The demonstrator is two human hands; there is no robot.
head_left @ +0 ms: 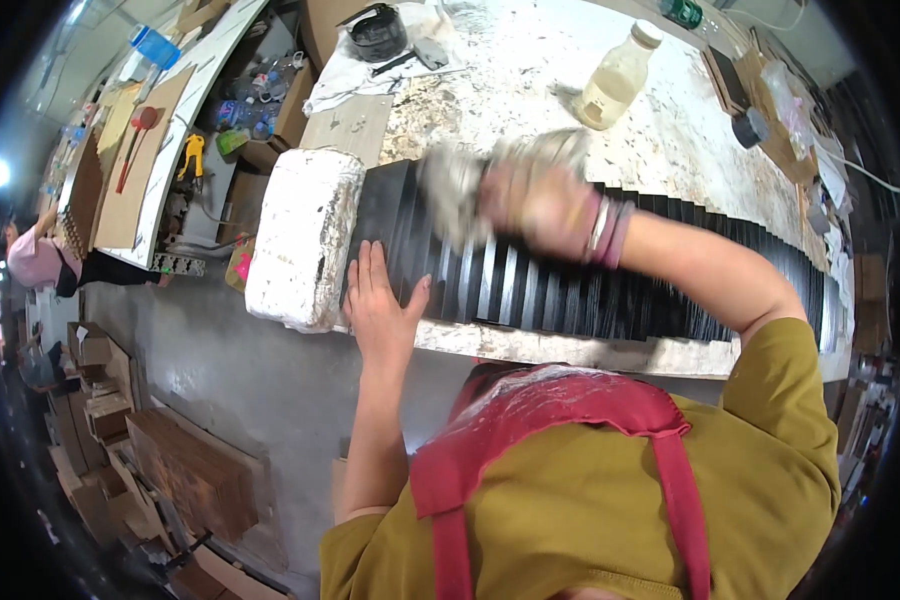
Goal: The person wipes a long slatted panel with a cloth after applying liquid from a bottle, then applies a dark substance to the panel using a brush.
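A long row of black flat strips (610,290), overlapping like steps, runs along the front of the worktable. My left hand (378,300) lies flat on the leftmost strip, fingers stretched and thumb apart. Its outer side is close to a white, worn block (295,235) at the row's left end. My right hand (545,210), smeared by motion and banded at the wrist, is closed on a greyish-white rag (455,190) over the upper part of the strips. The rag hides the strips beneath it.
Behind the strips, a capped bottle of pale liquid (618,80) stands on the stained white tabletop (510,70). A black pot (377,35) and a brush (400,62) rest on a white cloth. Cardboard boxes (190,465) are stacked at lower left; a person (45,255) stands far left.
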